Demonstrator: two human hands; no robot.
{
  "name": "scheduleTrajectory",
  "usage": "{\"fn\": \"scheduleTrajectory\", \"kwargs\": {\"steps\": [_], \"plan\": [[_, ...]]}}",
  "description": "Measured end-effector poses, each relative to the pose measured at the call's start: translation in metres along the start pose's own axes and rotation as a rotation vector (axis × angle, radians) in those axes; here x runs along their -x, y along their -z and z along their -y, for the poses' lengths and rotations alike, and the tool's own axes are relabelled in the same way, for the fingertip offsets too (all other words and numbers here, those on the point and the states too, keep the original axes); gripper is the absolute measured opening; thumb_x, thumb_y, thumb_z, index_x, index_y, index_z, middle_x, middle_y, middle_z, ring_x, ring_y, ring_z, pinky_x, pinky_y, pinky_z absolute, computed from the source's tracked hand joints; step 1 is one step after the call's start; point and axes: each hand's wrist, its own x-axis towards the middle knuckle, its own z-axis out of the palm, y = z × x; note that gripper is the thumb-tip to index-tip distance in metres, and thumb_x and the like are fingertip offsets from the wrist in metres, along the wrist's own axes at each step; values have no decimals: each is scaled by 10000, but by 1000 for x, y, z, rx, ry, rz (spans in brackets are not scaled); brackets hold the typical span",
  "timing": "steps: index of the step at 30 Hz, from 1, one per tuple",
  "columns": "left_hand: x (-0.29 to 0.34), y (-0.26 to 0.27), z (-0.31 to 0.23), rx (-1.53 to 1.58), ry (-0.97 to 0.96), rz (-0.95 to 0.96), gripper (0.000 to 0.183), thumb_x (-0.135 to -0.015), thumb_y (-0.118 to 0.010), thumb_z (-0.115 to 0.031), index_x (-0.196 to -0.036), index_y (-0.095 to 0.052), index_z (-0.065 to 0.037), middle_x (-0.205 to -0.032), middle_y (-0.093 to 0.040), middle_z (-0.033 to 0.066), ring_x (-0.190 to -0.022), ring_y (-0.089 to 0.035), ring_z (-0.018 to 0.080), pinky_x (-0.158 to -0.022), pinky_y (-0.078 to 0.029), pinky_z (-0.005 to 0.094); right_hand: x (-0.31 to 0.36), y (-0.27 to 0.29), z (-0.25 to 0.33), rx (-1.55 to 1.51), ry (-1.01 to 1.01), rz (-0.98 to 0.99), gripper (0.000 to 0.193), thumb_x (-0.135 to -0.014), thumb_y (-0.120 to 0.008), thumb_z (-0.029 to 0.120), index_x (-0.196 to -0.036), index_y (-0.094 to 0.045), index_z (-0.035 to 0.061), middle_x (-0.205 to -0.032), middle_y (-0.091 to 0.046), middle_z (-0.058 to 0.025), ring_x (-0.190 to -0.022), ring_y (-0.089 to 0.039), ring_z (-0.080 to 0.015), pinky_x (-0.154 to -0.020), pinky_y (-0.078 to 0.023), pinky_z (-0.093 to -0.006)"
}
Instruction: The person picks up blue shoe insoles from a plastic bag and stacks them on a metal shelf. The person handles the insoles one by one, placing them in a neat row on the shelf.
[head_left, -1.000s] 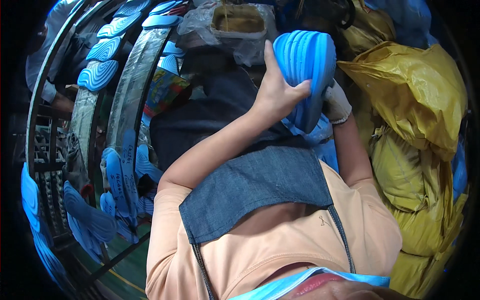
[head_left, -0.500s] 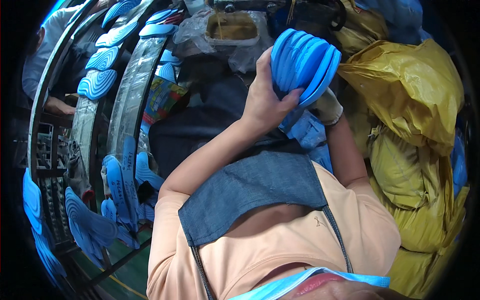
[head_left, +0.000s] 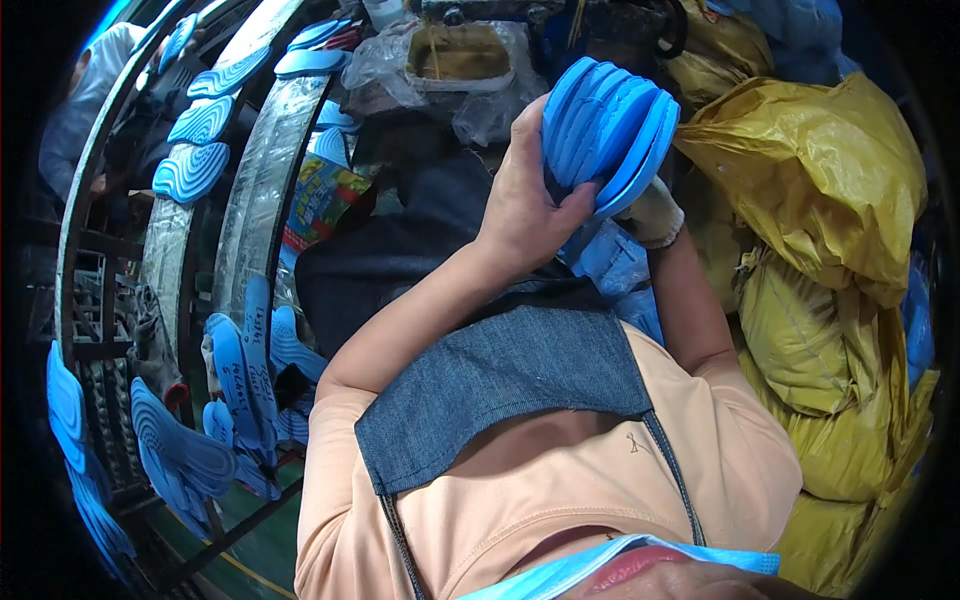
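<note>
My bare left hand (head_left: 535, 200) is closed on a thick stack of blue insoles (head_left: 605, 135). Its thumb presses across the lower end of the stack, while the other fingers go behind the left side. At the stack's lower right end, my right hand (head_left: 655, 215) wears a pale work glove and supports the same insoles; its fingers are mostly hidden behind them. The insoles stand side by side, with a gap between the rightmost ones. Below the stack, crumpled blue plastic (head_left: 612, 262) lies close to both wrists.
To the left, curved rack rails (head_left: 262, 170) carry ridged blue insoles (head_left: 192, 172). More insoles (head_left: 180, 440) hang lower down. A co-worker (head_left: 85, 120) is beyond the rack. Yellow sacks (head_left: 810, 190) pile up on the right. A shallow tray (head_left: 460, 58) sits ahead among clear plastic.
One insole at the top of the rack has shifted left, off its rail, towards the co-worker. The co-worker's arm has moved up. My hands and the stack stay nearly still.
</note>
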Motion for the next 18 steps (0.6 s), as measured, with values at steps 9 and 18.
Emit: {"fn": "scheduleTrajectory", "kwargs": {"steps": [9,18], "plan": [[-6,4,21,180,168,-129,868,-745,-746,-195,-1423,-221,-58,-1285,-456,171,-1186,-487,270,-1047,-376,412,-7,-31,18,136,6,-106,601,-779,-792,217,-1287,-518,48,-1122,-613,-8,-936,-576,-113,-782,-485,-265],[-11,63,56,565,277,-515,636,-822,-748,-158,-1306,-363,-8,-1168,-549,140,-1055,-568,229,-948,-473,397,-39,-84,33,128,177,-291,541,-895,-696,301,-1316,-495,27,-1201,-602,-63,-1033,-600,-179,-895,-493,-328]]}}
